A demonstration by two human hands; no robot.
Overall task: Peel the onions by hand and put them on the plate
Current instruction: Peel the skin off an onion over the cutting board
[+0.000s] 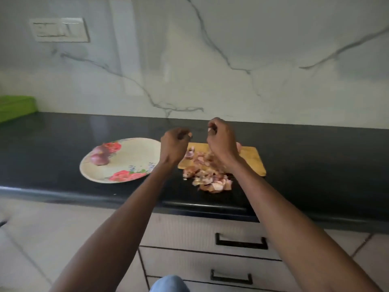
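Observation:
A floral plate (134,159) lies on the black counter with two peeled purple onions (100,157) at its left side. To its right is a wooden cutting board (252,159), and a heap of onion peels (208,175) spills off its front edge. Both hands hover above the board's far left end, a little apart. My left hand (173,147) has its fingers curled, and nothing clearly shows inside them. The fingers of my right hand (221,142) pinch a small pale scrap of onion skin (209,130). A pinkish onion piece (238,146) peeks out behind my right wrist.
The black counter (63,144) runs along a marble wall. A green box (16,107) sits at the far left, against the wall. Drawers with black handles (241,242) are below the counter edge. A switch panel (60,29) is on the wall.

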